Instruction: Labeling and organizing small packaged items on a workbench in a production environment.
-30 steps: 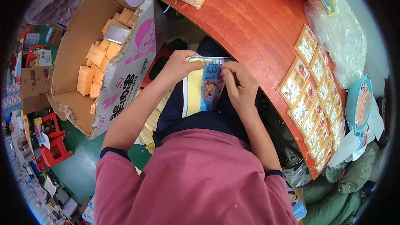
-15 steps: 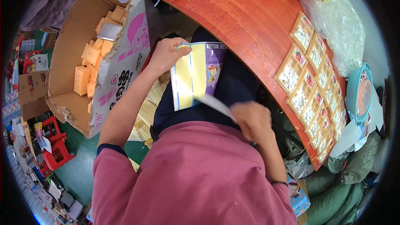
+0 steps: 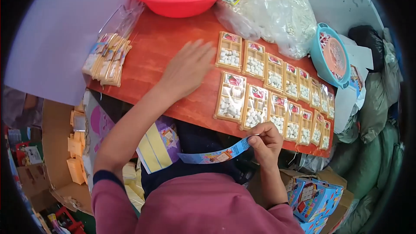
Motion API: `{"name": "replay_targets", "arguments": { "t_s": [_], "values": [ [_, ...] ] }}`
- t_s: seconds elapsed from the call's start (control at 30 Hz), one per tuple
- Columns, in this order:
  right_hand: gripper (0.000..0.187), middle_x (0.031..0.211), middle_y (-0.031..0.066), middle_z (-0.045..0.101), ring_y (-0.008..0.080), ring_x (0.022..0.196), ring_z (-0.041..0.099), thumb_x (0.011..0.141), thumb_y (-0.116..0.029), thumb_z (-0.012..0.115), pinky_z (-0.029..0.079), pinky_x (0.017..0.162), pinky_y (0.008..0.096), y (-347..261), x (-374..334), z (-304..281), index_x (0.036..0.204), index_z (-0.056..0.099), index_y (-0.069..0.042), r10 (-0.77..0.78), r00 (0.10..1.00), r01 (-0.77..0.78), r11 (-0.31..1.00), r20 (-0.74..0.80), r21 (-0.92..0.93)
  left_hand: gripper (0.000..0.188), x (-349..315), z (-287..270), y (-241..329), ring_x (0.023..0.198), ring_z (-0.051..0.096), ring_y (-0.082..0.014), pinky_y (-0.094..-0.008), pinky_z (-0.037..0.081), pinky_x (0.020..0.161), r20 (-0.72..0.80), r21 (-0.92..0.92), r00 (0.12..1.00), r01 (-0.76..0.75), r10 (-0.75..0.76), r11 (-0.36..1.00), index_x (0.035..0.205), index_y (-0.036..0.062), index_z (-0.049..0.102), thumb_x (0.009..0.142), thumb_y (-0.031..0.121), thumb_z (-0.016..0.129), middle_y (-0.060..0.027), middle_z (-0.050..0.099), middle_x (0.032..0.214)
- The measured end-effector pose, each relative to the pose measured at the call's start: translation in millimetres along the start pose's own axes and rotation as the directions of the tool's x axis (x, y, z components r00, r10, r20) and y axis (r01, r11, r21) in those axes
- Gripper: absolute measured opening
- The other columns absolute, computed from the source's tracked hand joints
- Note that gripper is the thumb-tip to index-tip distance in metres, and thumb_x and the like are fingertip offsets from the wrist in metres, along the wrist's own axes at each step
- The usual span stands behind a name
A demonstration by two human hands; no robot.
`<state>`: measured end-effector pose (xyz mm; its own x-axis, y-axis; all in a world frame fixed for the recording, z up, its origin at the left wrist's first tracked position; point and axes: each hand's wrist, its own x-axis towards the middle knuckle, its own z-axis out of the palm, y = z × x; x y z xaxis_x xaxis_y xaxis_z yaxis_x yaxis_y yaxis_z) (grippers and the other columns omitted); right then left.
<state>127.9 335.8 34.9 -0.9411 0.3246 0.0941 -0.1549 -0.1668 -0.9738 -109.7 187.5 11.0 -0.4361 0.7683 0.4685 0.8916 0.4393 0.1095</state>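
My right hand [image 3: 267,144] pinches one end of a long blue printed sticker strip [image 3: 221,155], which curves across my lap with its picture side up. The strip's other end lies beside a yellow-and-purple sticker backing sheet [image 3: 155,147] resting on my thighs. Over the red-brown table [image 3: 164,37], my left hand [image 3: 188,69] reaches out, fingers extended and slightly blurred, with nothing in it. Close to its fingertips are two rows of small tan compartment trays [image 3: 229,95] holding white pellets and a red strawberry piece.
On the table's left is a stack of flat packs [image 3: 110,60]. Behind stand a red basin [image 3: 175,5] with printed sheets on top, a clear plastic bag [image 3: 273,11] and a blue basin [image 3: 318,52]. A carton [image 3: 56,147] with orange trays sits left; blue boxes [image 3: 314,197] lie right.
My left hand has let go of the sheet and moved onto the table. My right hand has turned the strip picture side up. The view has swung toward the table.
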Motion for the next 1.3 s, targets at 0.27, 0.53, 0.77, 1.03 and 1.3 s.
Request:
{"name": "replay_targets", "arguments": {
  "t_s": [0.27,0.53,0.77,1.03,1.3],
  "values": [
    [0.014,0.084,0.0104,0.061,0.0118,0.069,0.058,0.084,0.000,0.063,0.049,0.059,0.0229,13.0,-1.4,-13.8,0.093,0.052,0.002,0.011,1.000,-0.011,0.999,-0.016,0.045,0.053,80.3,83.7,-20.7,0.139,0.017,-0.0280,-0.0486,0.010,0.113,0.421,-0.077,0.907,0.026,0.009,0.997,0.142,0.0144,0.030,0.096,0.040,0.033,-0.0063,0.024,0.150],
    [0.018,0.079,0.0080,0.060,0.0116,0.066,0.057,0.082,-0.004,0.066,0.047,0.058,0.0219,15.1,17.7,-5.6,0.091,0.052,-0.001,0.034,0.999,-0.032,0.984,-0.011,0.177,0.053,-41.1,29.7,-35.4,0.140,0.013,-0.0301,-0.0532,0.007,0.112,0.383,0.006,0.909,0.173,-0.162,0.985,0.142,0.0169,0.031,0.095,0.041,0.035,-0.0059,0.021,0.151],
    [0.014,0.075,0.0084,0.060,0.0136,0.057,0.058,0.085,-0.009,0.063,0.049,0.049,0.0237,26.3,65.0,41.8,0.090,0.052,-0.002,0.135,0.981,-0.156,0.976,0.139,0.153,0.058,-109.1,-3.3,-15.2,0.139,0.013,-0.0368,-0.0557,0.006,0.110,0.178,0.012,0.903,0.395,-0.390,0.919,0.144,0.0125,0.025,0.094,0.039,0.040,-0.0133,0.024,0.149],
    [0.006,0.077,0.0040,0.061,0.0088,0.061,0.059,0.090,-0.009,0.056,0.047,0.050,0.0205,39.0,101.7,69.5,0.092,0.055,-0.003,0.196,0.972,-0.218,0.958,0.127,0.189,0.050,-135.4,-41.6,-4.7,0.100,0.060,-0.0300,-0.0380,0.046,0.086,-0.205,-0.659,0.634,0.474,-0.746,0.584,0.121,0.0002,0.053,0.096,0.042,0.040,-0.0155,0.061,0.109],
    [0.009,0.078,0.0047,0.062,0.0096,0.062,0.060,0.088,-0.010,0.060,0.049,0.052,0.0196,43.7,145.3,82.2,0.092,0.055,-0.004,0.242,0.969,-0.241,0.970,0.040,-0.024,0.029,-124.3,-53.7,-3.5,0.062,0.062,-0.0098,-0.0197,0.052,0.055,0.322,-0.925,0.500,0.347,-0.804,-0.155,0.099,-0.0057,0.060,0.084,0.018,0.068,-0.0078,0.064,0.078]
  ]
}}
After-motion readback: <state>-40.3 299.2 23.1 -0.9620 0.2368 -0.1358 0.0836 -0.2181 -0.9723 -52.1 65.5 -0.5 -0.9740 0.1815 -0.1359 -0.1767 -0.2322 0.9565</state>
